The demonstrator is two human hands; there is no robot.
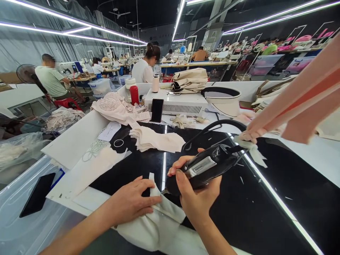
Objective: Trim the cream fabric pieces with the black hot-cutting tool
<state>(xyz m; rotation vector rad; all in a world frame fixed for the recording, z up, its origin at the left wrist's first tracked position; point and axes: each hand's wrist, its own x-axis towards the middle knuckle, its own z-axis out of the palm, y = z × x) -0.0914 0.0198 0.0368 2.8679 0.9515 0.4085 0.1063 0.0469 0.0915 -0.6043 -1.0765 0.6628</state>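
My right hand is wrapped round a black corded handheld power tool with a silver plate on its side. The tool's narrow tip points down and left, close to a cream piece of fabric. On that fabric lies my left hand, palm down with fingers stretched out, just left of the tip. The fabric is folded and hangs over the near table edge. Pink cloth strips slant down from the upper right to a knot at the tool's cord end.
A stack of cut cream pieces lies on the black tabletop. Behind stand a white box, a phone and a red bottle. Another phone lies left on a plastic bin lid. Several people sit at machines beyond.
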